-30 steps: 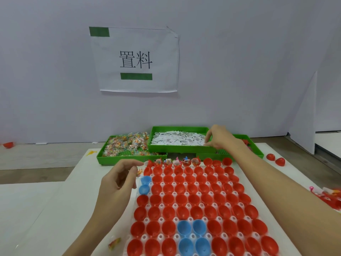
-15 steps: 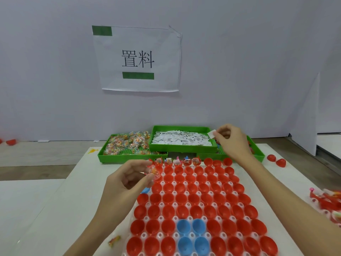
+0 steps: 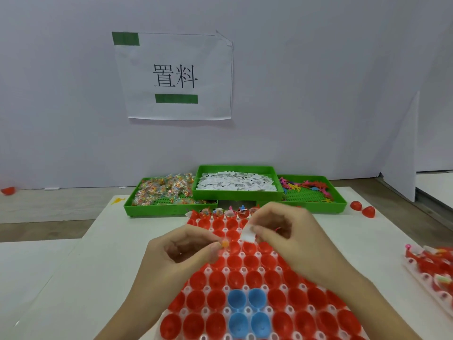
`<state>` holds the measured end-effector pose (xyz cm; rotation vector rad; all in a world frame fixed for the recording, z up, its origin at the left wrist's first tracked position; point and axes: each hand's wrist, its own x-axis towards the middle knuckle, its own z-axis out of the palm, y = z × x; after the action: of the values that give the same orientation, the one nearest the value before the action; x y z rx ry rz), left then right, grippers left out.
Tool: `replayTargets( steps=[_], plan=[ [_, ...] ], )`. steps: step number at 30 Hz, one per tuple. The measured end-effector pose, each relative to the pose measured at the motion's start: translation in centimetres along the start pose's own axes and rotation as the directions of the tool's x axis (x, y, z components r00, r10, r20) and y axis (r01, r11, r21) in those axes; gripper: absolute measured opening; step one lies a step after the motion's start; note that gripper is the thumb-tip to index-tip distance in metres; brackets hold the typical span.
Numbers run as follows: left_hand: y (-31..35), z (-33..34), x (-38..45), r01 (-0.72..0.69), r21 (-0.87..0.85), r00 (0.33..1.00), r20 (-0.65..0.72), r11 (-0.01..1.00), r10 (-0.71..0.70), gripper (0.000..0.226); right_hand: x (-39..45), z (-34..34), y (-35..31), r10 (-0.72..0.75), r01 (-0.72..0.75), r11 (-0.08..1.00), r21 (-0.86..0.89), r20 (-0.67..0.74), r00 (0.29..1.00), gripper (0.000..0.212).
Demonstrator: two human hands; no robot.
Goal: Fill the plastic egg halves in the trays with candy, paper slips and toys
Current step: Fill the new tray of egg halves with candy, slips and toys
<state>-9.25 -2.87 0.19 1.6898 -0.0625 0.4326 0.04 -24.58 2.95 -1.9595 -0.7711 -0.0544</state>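
Note:
A clear tray (image 3: 208, 288) of red egg halves (image 3: 235, 262) and several blue egg halves (image 3: 246, 300) lies in front of me. Both hands hover over its far middle. My left hand (image 3: 181, 253) pinches a small wrapped candy (image 3: 224, 244) between thumb and fingertip. My right hand (image 3: 289, 236) pinches a white paper slip (image 3: 247, 234) and seems to hold a small pink toy (image 3: 277, 228) under its fingers. The far row of halves (image 3: 220, 213) holds candy, slips and toys.
Three green bins stand at the back: candy (image 3: 166, 190), paper slips (image 3: 235, 184), coloured toys (image 3: 311, 190). A second tray of filled red halves (image 3: 431, 263) lies at the right edge. Two loose red halves (image 3: 362, 208) rest on the table right.
My right hand has come back from the slip bin with a paper slip. Both hands have moved together over the tray, the left one still with its candy.

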Motion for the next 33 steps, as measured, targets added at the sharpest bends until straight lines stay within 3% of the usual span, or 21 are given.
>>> replayTargets(
  steps=[2, 6, 11, 15, 22, 25, 28, 31, 33],
  plan=[
    [0.0, 0.3, -0.2, -0.025, 0.028, 1.000, 0.000, 0.999, 0.025, 0.015, -0.8, 1.2, -0.7, -0.067, 0.072, 0.995, -0.066, 0.076, 0.995, 0.016],
    [-0.2, 0.5, -0.2, -0.028, 0.006, 0.999, 0.017, 1.000, 0.028, 0.011, -1.4, 2.0, -1.3, -0.117, 0.124, 0.989, -0.077, 0.090, 0.989, 0.011],
    [-0.2, 0.8, -0.5, -0.019, 0.008, 1.000, -0.022, 1.000, 0.019, 0.016, -1.6, 2.5, -1.5, -0.100, 0.100, 0.995, 0.012, 0.015, 0.995, 0.006],
    [-0.3, 0.7, -0.5, -0.030, 0.027, 0.999, -0.028, 0.999, 0.031, 0.023, -1.7, 2.7, -1.5, -0.073, 0.070, 0.996, 0.049, 0.061, 0.995, 0.005],
    [-0.5, 0.7, -0.4, -0.013, 0.057, 1.000, -0.008, 0.998, 0.014, 0.015, -1.1, 1.2, -1.4, -0.072, 0.073, 0.997, -0.005, 0.097, 0.993, 0.014],
    [-0.5, 0.4, -0.2, -0.010, 0.045, 1.000, -0.017, 0.999, 0.011, 0.016, 1.2, -1.0, 0.5, -0.013, 0.016, 0.999, 0.028, -0.089, 0.996, 0.014],
    [-0.5, 0.0, 0.0, -0.011, 0.022, 0.999, -0.039, 1.000, 0.012, 0.018, 5.3, -3.6, 4.2, 0.123, -0.144, 0.989, -0.046, -0.309, 0.943, 0.020],
    [-0.7, -0.3, 0.1, -0.012, 0.042, 0.998, -0.067, 0.999, 0.015, 0.020, 9.5, -5.7, 8.5, 0.338, -0.405, 0.898, -0.172, -0.320, 0.885, 0.023],
    [-0.9, -0.5, 0.3, -0.010, 0.052, 0.997, -0.081, 0.999, 0.014, 0.021, 11.5, -6.4, 10.9, 0.388, -0.471, 0.820, -0.325, -0.290, 0.875, 0.022]
  ],
)
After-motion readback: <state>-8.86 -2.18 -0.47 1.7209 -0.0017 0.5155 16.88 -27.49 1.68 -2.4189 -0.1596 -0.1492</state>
